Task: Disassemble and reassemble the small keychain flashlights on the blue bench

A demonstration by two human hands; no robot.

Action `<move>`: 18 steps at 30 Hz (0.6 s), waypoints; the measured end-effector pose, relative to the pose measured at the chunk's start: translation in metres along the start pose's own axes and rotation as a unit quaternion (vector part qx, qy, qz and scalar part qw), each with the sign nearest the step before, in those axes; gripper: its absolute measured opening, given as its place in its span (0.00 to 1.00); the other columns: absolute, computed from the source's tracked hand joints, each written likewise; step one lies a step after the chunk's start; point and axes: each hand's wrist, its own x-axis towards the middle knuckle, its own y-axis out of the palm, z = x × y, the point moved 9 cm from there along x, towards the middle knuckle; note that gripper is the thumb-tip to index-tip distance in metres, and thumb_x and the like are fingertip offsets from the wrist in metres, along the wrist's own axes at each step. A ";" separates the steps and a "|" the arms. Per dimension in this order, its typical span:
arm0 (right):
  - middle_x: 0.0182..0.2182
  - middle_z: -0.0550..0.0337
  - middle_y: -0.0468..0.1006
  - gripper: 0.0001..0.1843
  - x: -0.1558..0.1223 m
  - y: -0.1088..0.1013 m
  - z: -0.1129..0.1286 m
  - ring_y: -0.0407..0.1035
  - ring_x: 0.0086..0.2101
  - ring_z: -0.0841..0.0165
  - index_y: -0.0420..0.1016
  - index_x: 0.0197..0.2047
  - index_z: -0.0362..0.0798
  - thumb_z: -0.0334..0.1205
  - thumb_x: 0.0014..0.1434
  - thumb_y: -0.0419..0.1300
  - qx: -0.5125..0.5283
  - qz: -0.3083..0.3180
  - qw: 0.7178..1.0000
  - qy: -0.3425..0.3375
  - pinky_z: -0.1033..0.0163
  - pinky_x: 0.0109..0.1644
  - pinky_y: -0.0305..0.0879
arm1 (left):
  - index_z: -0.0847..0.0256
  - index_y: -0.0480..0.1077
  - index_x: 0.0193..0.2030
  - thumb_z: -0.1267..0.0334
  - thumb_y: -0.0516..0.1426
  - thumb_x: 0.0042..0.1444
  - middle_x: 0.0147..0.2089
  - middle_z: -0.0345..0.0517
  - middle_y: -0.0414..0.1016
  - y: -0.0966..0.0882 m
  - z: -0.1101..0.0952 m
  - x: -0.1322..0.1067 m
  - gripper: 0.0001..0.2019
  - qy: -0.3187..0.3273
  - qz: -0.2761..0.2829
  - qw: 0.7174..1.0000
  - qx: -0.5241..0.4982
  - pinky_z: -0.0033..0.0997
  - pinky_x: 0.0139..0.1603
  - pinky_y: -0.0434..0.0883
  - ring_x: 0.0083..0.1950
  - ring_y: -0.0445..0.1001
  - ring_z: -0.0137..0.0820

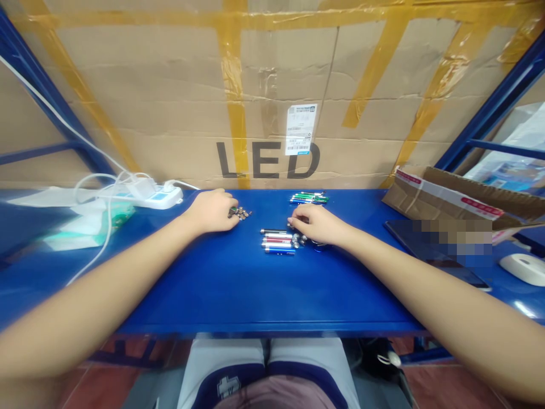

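Two hands (213, 210) (313, 223), one power strip (166, 197), one mouse (525, 268)

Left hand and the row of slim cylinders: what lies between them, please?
In the head view, small metallic pieces lie beside the left hand, then blue tabletop up to the slim cylinders.

The person is wearing a dusty mauve top (279, 393), its cloth showing at the bottom centre of the frame. Pale greyish-white legwear (225, 352) is covering both thighs, and navy panels with curved upper edges are crossing it, one on the left thigh (251, 372) and one on the right (319, 375). A white emblem is standing out on the left panel: a blocky cross with a small V-like mark, too blurred for certain reading. The forearms (114, 289) are showing bare, tapering toward slim wrists; the left hand (213, 211) and right hand (313, 223) are showing bare too.
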 end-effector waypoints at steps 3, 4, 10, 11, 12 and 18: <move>0.29 0.58 0.78 0.15 0.000 0.000 -0.001 0.69 0.31 0.66 0.72 0.28 0.48 0.43 0.65 0.55 0.003 0.002 1.000 0.006 0.62 0.35 0.59 | 0.60 0.74 0.30 0.55 0.54 0.54 0.36 0.52 0.78 0.001 0.001 -0.001 0.12 -0.003 0.005 1.000 0.015 0.39 0.40 0.68 0.42 0.74 0.44; 0.29 0.58 0.78 0.15 0.000 0.000 -0.001 0.69 0.31 0.66 0.72 0.28 0.48 0.43 0.65 0.55 0.002 0.003 1.000 0.008 0.62 0.35 0.60 | 0.60 0.74 0.30 0.56 0.54 0.53 0.36 0.52 0.78 0.001 0.002 -0.001 0.12 -0.006 0.007 1.000 0.019 0.39 0.40 0.68 0.42 0.73 0.44; 0.28 0.58 0.78 0.13 0.000 0.002 -0.004 0.69 0.30 0.66 0.72 0.28 0.48 0.42 0.64 0.57 0.003 0.009 1.000 0.024 0.63 0.34 0.59 | 0.60 0.74 0.34 0.57 0.50 0.59 0.39 0.52 0.78 -0.002 0.003 0.001 0.15 -0.034 -0.008 0.998 -0.058 0.41 0.46 0.70 0.46 0.73 0.44; 0.28 0.58 0.78 0.13 0.000 0.002 -0.004 0.69 0.30 0.66 0.72 0.28 0.48 0.42 0.64 0.57 0.002 0.009 1.000 0.026 0.63 0.34 0.59 | 0.60 0.75 0.36 0.57 0.48 0.61 0.40 0.52 0.78 -0.001 0.001 0.002 0.16 -0.032 -0.012 0.995 -0.099 0.41 0.48 0.71 0.47 0.74 0.43; 0.28 0.59 0.78 0.13 0.001 0.002 -0.003 0.69 0.30 0.66 0.72 0.28 0.48 0.41 0.64 0.57 -0.001 0.009 1.000 0.027 0.63 0.34 0.59 | 0.61 0.75 0.39 0.58 0.46 0.63 0.42 0.51 0.78 0.001 -0.002 0.003 0.18 -0.029 -0.013 0.989 -0.145 0.41 0.51 0.71 0.48 0.74 0.42; 0.27 0.58 0.78 0.12 0.002 0.001 0.001 0.68 0.30 0.66 0.72 0.27 0.47 0.39 0.63 0.57 -0.021 -0.001 1.000 0.013 0.63 0.34 0.57 | 0.62 0.69 0.61 0.60 0.45 0.66 0.60 0.54 0.72 0.010 -0.035 0.004 0.22 0.006 -0.021 0.953 -0.301 0.43 0.67 0.63 0.62 0.69 0.40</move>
